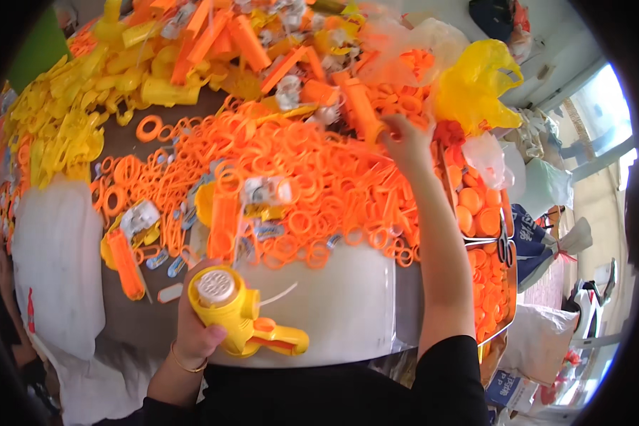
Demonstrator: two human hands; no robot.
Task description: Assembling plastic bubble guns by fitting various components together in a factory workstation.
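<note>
My left hand [197,330] is wrapped round a yellow plastic toy gun body [234,323] near the table's front edge. The toy has a round white perforated face turned up, an orange trigger-like piece, and a thin pale wire sticking out. Stretched out to the far right of the pile, my right hand [407,142] has its fingers closed at the lower end of an orange plastic tube [362,110], slightly blurred. Below and beside that hand spread many orange plastic rings [298,170] and small parts.
Yellow plastic shells [71,121] are heaped at the far left. Orange housings [227,35] lie at the back. A yellow bag [476,85] stands at the far right. Orange round caps [486,284] fill trays on the right, where scissors [504,245] rest.
</note>
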